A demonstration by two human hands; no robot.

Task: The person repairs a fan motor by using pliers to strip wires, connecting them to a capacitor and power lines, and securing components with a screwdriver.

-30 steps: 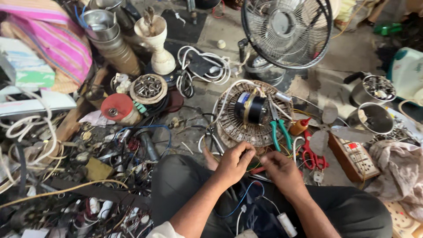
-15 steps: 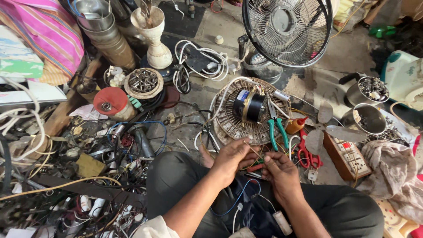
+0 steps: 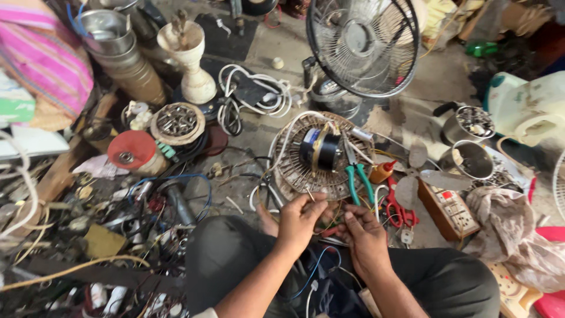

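Note:
I sit on the floor with both hands together over my lap. My left hand (image 3: 300,221) pinches thin wires that lead up to a black fan motor (image 3: 321,152) lying on a round wire fan guard (image 3: 294,171). My right hand (image 3: 364,234) is closed on the other ends of the same wires, its fingertips touching those of the left. Blue and white wires (image 3: 312,274) trail down across my dark trousers. Green-handled pliers (image 3: 358,176) lie on the guard just beyond my right hand.
An upright table fan (image 3: 364,44) stands behind the motor. Red-handled cutters (image 3: 399,209), a small orange bottle (image 3: 382,172) and a socket board (image 3: 450,207) lie to the right. Metal pots (image 3: 471,160), coiled white cable (image 3: 259,97), a red-lidded tin (image 3: 132,152) and tangled scrap wire crowd the left.
The view has dipped slightly and moved closer. Both hands have stayed together on the wires, with fingers shifting a little.

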